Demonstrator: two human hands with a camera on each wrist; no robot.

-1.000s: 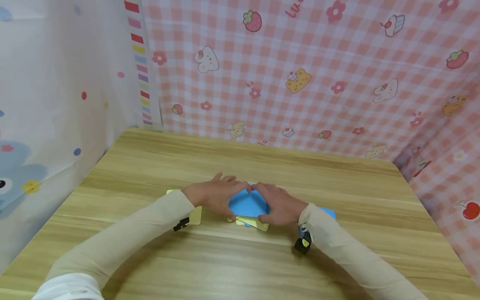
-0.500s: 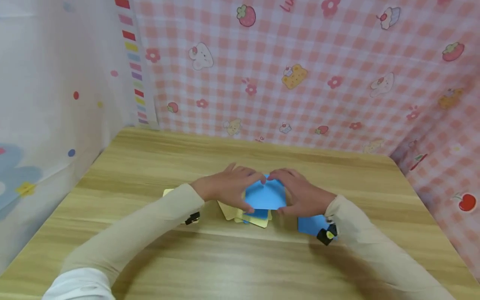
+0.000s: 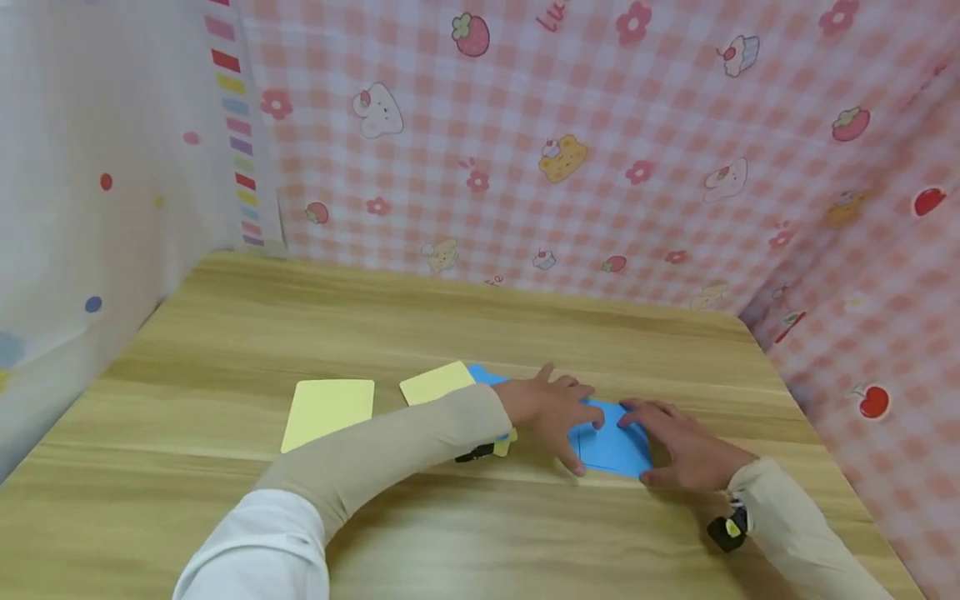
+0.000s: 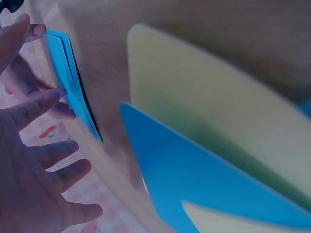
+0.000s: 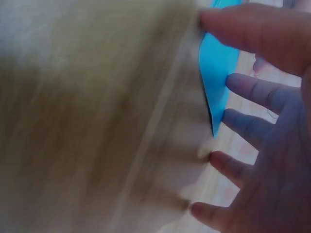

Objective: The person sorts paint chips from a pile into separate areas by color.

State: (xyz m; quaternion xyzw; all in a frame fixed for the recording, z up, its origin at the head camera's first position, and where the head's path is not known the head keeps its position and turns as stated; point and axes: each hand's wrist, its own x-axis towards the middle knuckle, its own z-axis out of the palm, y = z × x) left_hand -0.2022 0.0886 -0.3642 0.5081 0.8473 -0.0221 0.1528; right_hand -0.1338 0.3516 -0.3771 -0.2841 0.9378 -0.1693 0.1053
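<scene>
Blue cards (image 3: 615,450) lie one over another on the table to the right of the middle; the left wrist view shows their layered edges. My left hand (image 3: 551,417) is at their left side, fingers spread, thumb and forefinger by the edge. At the right side, my right hand (image 3: 686,446) has its thumb near the front corner, and in the right wrist view its fingers touch or nearly touch the blue surface (image 5: 214,73). A mixed pile, with a yellow card (image 3: 435,383) and a blue card (image 3: 486,375) showing, is partly hidden under my left forearm.
Another yellow card (image 3: 330,408) lies apart at the left, partly covered by my left sleeve (image 3: 390,450). Wood-grain table (image 3: 480,533) extends all around. A pink checked cloth (image 3: 480,167) hangs behind it, and a white patterned cloth (image 3: 112,225) on the left.
Both hands have lifted a blue card off the mixed pile, carried it right and brought it down onto the blue cards there. The yellow card at left has come more into sight.
</scene>
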